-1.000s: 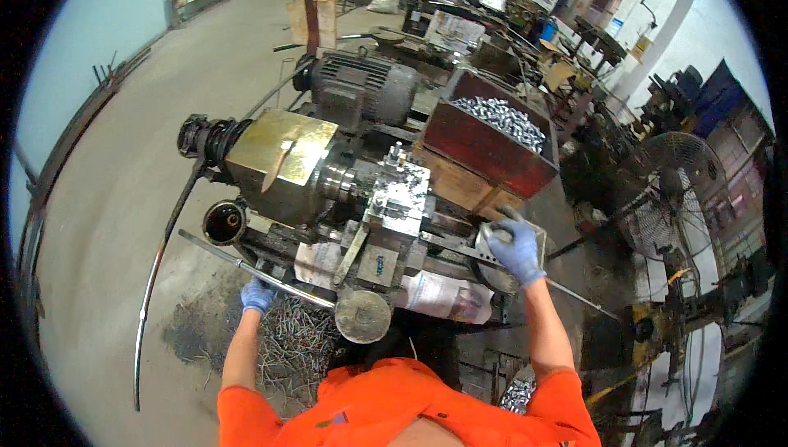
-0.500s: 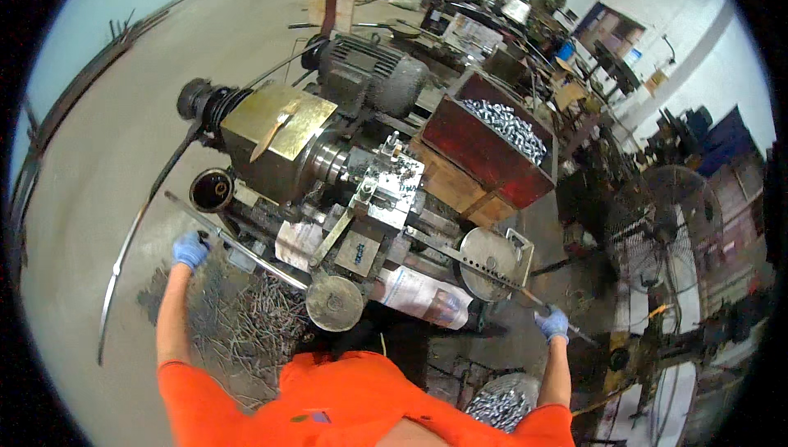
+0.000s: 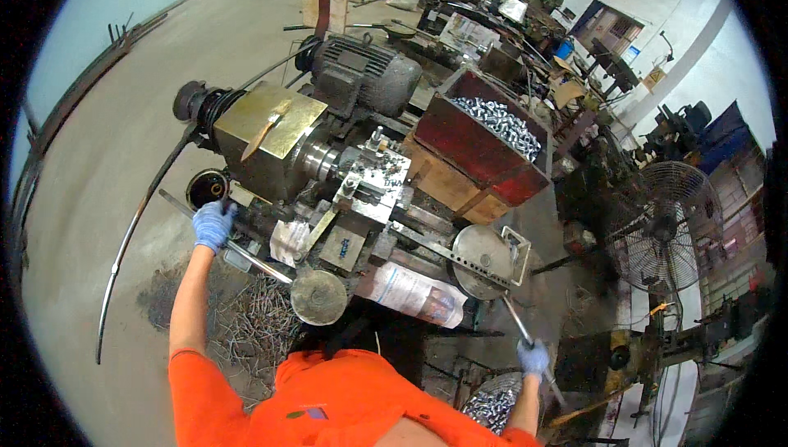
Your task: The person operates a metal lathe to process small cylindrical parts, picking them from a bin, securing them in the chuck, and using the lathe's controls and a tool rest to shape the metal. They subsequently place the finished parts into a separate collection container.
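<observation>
My left hand [image 3: 214, 227], in a blue-grey knit glove, is over the long metal bar [image 3: 261, 263] and by the rim of a round dark pot [image 3: 191, 193]. Its fingers are curled; whatever they hold is hidden. My right hand [image 3: 533, 357], gloved alike, is wrapped round a metal lever [image 3: 517, 319] on the right of the machine. Between my hands is a greasy lathe-like machine, with a spindle chuck [image 3: 321, 160] and a shiny metal block [image 3: 373, 184]. Small dark pieces lie on a plate [image 3: 336, 260] in front of it.
A red bin [image 3: 484, 147] of shiny metal parts stands behind the machine, beside a motor [image 3: 361, 73]. A brush [image 3: 261, 139] lies on the brass-coloured cover. Thin scrap rods [image 3: 258, 324] litter the floor, left. Another container of metal parts [image 3: 491, 406] sits below my right arm. A fan [image 3: 661, 225] stands right.
My left hand has moved up and right, to the pot's rim. My right hand has swung the lever down and toward me. The view has shifted slightly.
</observation>
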### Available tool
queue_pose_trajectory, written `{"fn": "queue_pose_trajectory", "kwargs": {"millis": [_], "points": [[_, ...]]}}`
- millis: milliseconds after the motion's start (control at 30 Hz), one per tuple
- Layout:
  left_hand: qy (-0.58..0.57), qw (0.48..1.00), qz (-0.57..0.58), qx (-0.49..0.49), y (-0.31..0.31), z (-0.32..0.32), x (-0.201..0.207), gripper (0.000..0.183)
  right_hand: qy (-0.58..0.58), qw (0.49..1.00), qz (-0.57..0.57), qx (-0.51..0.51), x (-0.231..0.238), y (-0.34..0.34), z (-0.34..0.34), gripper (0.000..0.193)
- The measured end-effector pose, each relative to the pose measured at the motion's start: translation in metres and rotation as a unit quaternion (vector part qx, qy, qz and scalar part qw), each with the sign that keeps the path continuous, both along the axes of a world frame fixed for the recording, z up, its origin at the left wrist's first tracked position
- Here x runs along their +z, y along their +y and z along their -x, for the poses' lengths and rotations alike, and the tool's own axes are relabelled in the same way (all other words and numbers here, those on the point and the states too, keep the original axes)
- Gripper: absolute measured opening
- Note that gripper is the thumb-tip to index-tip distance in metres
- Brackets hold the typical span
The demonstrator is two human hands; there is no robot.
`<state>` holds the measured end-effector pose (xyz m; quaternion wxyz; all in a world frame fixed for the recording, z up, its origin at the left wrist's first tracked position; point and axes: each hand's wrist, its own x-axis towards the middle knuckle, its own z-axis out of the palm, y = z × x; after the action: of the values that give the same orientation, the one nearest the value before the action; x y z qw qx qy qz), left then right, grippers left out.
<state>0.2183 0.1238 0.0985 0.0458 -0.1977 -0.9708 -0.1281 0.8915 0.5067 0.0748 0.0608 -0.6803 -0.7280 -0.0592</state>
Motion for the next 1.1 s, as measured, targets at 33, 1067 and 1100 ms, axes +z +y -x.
{"fn": "queue_pose_trajectory", "kwargs": {"millis": [33, 1067, 1100], "points": [[0.028, 0.995, -0.095, 0.009, -0.005, 0.000, -0.007, 0.032, 0.026, 1.000, -0.002, 0.011, 0.005, -0.023, -0.011, 0.041], [0.014, 0.996, -0.081, -0.018, -0.009, 0.004, 0.004, 0.030, -0.062, 0.977, 0.116, -0.167, -0.038, -0.113, -0.178, 0.038], [0.022, 0.997, -0.078, -0.012, -0.014, 0.002, 0.004, 0.030, -0.067, 0.977, 0.121, -0.160, -0.028, -0.114, -0.168, 0.039]]}}
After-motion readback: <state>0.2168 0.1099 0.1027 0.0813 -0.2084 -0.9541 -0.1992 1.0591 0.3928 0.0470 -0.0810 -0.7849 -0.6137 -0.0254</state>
